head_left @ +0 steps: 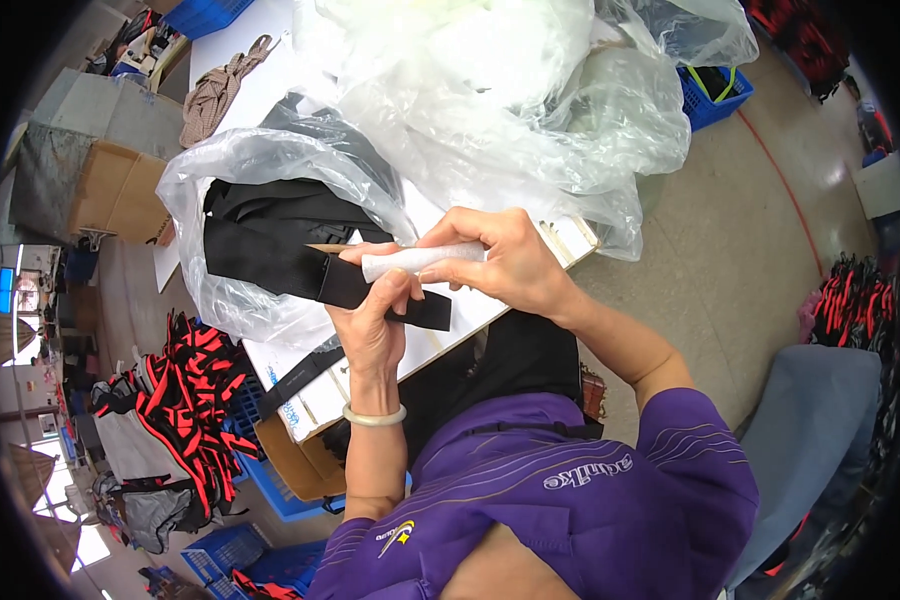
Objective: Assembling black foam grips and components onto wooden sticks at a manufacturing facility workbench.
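Note:
My left hand (370,318) grips a wide black strap (270,262) near its end, holding it flat above the white table (260,85). My right hand (505,262) holds a short white stick-like tool (410,260) and presses it across the strap just above my left fingers. The strap runs left into a clear plastic bag (232,165) that holds more black straps. A pale bangle sits on my left wrist.
A large heap of clear plastic bags (515,95) covers the table's far side. A brown-patterned cloth (215,90) lies at the far left. Blue crates (715,95), red-and-black strap bundles (175,415) and cardboard boxes (120,190) stand on the floor around.

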`<control>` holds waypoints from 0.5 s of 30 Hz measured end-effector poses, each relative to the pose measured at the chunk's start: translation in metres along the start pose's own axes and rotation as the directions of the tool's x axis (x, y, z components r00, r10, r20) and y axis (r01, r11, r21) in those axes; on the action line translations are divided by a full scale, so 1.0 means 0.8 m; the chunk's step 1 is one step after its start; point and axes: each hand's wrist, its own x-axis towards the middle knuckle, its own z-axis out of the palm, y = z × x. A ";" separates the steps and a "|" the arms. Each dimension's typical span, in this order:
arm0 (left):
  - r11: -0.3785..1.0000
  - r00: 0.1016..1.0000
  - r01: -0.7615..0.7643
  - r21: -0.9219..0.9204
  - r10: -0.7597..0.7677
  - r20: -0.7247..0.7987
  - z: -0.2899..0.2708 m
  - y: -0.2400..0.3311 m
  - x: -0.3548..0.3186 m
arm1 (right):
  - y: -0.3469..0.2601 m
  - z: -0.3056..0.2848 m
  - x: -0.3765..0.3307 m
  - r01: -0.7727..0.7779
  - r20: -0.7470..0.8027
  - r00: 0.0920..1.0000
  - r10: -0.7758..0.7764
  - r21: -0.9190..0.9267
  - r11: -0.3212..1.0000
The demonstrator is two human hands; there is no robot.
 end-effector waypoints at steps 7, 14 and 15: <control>0.994 0.979 0.014 -0.111 0.009 0.203 -0.021 0.006 0.003 | 0.016 -0.001 0.004 -0.558 0.514 0.827 0.229 0.693 0.457; 0.988 0.837 -0.154 0.023 0.118 0.535 -0.049 0.019 0.014 | 0.020 0.034 -0.020 -0.759 0.745 0.648 0.161 0.650 0.047; 0.991 0.864 -0.126 0.033 0.094 0.495 -0.047 0.021 0.010 | 0.023 0.034 -0.021 -0.788 0.783 0.615 0.096 0.616 0.022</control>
